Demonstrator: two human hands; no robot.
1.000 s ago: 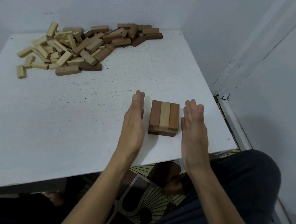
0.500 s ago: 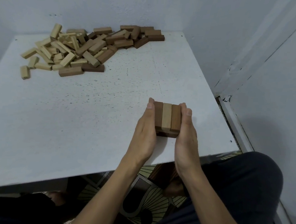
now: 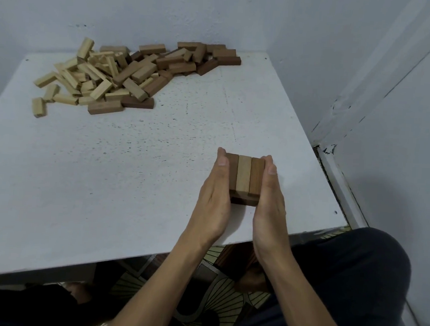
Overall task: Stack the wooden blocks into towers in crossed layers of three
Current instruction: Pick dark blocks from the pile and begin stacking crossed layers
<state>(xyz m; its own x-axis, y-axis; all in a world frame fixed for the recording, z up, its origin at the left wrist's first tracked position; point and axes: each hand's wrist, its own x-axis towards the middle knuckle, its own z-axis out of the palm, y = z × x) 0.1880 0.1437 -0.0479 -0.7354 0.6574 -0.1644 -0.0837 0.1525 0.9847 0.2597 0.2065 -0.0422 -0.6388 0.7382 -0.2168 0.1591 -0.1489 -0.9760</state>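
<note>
Tower [image 3: 243, 176] at lower right of centre on the white counter [image 3: 105, 180]: three top blocks, dark, light, dark, crossing a layer beneath. Left hand [image 3: 215, 198] and right hand [image 3: 269, 207] press its opposite sides, fingers [image 3: 268, 161] straight and flat. Loose blocks [image 3: 128, 75] heaped at upper left, well apart.

Counted one bench [image 3: 131, 182], one small tower [image 3: 244, 188] and one loose pile [image 3: 128, 78]. Saw three blocks [image 3: 243, 172] on the tower's top layer: two dark, one light. Could not count the layer under it, or the pile: far too many. Counted two grips: left grip [image 3: 215, 201], right grip [image 3: 269, 202].
</note>
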